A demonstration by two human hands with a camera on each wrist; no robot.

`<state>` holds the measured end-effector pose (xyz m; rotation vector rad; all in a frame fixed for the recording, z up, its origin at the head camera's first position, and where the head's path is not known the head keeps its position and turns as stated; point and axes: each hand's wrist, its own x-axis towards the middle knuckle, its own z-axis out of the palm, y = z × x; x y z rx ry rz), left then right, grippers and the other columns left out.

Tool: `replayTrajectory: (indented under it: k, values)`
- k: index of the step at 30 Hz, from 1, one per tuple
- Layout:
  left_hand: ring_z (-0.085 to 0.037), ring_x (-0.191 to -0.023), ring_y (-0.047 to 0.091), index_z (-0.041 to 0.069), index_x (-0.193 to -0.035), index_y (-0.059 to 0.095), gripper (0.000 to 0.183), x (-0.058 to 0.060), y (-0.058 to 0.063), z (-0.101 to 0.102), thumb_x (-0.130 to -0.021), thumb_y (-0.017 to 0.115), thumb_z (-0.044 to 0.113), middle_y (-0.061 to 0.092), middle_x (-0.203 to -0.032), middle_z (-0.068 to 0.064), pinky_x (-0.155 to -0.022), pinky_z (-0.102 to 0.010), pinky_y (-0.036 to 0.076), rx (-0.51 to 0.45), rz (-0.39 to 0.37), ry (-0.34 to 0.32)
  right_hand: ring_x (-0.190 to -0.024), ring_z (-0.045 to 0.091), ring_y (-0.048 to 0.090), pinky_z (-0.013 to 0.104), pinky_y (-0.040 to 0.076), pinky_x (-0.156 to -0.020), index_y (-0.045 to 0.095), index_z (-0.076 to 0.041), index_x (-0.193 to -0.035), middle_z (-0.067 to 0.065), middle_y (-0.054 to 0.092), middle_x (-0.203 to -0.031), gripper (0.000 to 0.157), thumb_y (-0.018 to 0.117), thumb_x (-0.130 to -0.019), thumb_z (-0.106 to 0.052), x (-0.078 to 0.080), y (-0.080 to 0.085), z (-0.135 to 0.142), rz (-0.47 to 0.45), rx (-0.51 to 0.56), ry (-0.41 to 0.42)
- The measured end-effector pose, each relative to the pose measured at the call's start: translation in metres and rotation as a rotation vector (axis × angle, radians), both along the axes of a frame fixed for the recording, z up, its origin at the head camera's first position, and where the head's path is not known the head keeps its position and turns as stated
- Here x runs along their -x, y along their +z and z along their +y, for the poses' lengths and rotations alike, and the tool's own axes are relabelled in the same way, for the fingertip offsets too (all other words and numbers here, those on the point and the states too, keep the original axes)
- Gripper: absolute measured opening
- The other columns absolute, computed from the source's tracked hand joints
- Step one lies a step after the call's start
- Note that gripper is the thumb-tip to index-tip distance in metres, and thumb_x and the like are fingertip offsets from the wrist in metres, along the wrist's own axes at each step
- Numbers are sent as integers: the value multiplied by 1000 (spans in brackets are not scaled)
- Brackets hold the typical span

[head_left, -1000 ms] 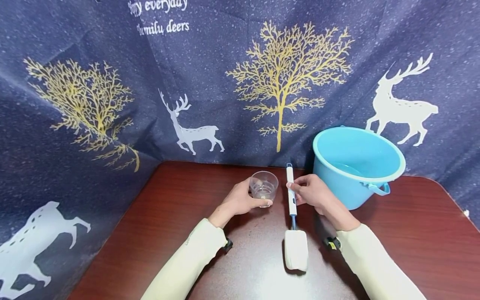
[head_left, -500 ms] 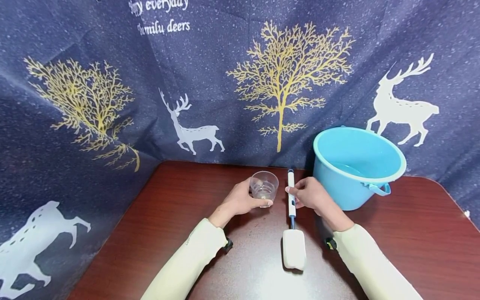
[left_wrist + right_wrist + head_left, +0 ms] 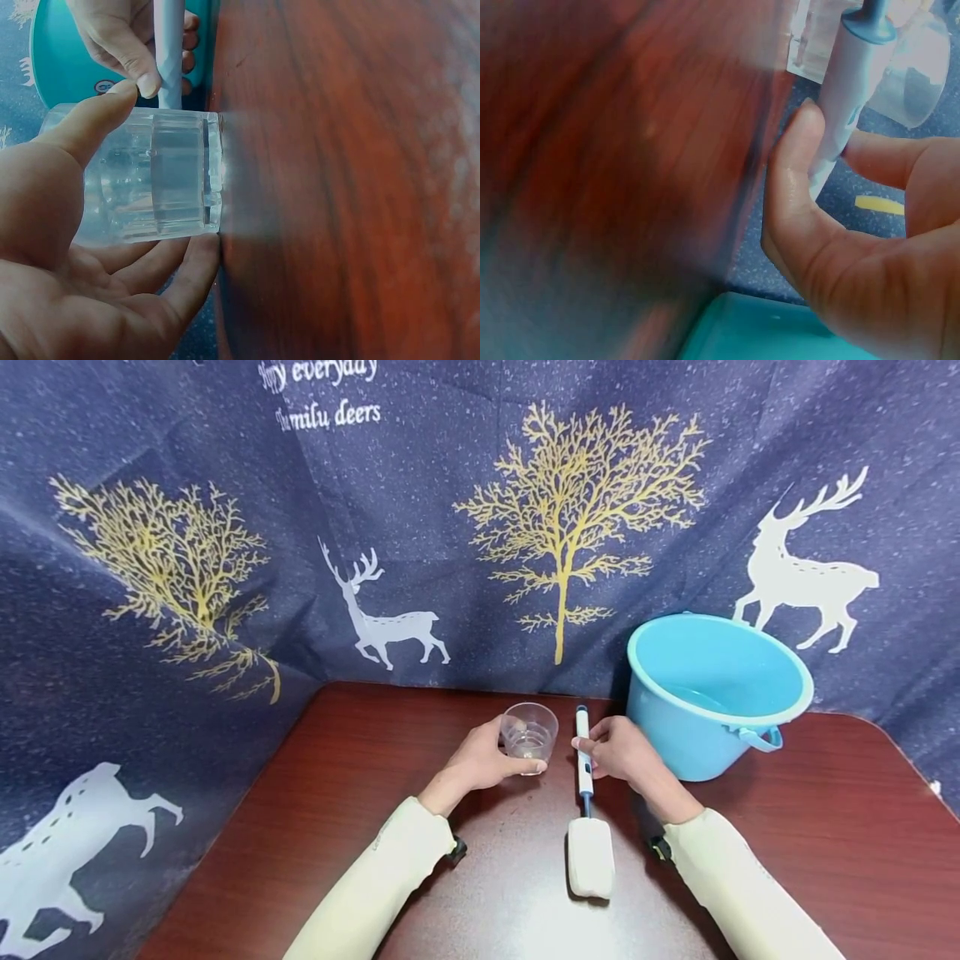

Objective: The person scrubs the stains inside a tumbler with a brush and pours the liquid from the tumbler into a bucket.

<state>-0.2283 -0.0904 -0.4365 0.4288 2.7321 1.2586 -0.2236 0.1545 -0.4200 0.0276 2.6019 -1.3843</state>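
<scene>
A clear cup (image 3: 529,735) with some clear liquid in it stands upright on the table. My left hand (image 3: 482,757) grips it from the left; in the left wrist view the thumb lies along one side of the cup (image 3: 150,176) and the fingers curl on the other. To the right, my right hand (image 3: 622,750) pinches the white handle of a sponge brush (image 3: 590,858) between thumb and fingers. The brush's white sponge head points toward me, low over the table or on it; I cannot tell which. In the right wrist view the handle (image 3: 847,82) passes between the fingertips.
A light blue bucket (image 3: 690,735) stands at the back right, close beside my right hand, its handle hanging in front. The reddish-brown table (image 3: 337,793) ends at a dark blue cloth (image 3: 450,568) printed with trees and deer.
The brush handle has shifted slightly toward me in the frame, and my right hand has moved down a little with it. My left hand and the cup stay in place.
</scene>
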Motion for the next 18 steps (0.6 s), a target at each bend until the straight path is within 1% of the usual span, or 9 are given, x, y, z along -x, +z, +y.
replayTrajectory:
  k: [8,13,18]
  values:
    - [-17,-101,65,12,-133,64,71,0,0,0,-78,95,45,72,-113,-4,-89,-36,55,-8,3,-1,-61,15,70,37,63,-64,60,10,-107,14,67,-80,29,73,-100,-15,1,-2,2,2,-39,7]
    - [-17,-101,65,12,-132,64,71,1,0,0,-78,95,45,72,-113,-4,-89,-36,55,-11,5,-3,-59,14,69,34,61,-61,62,9,-106,11,68,-75,28,76,-98,-14,1,-2,1,-10,-45,9]
    - [-17,-100,65,12,-132,64,71,0,0,-1,-78,95,45,72,-111,-4,-89,-37,55,-13,-6,2,-58,15,70,33,61,-60,63,10,-105,10,69,-72,27,77,-97,-12,0,-2,0,-19,-44,20]
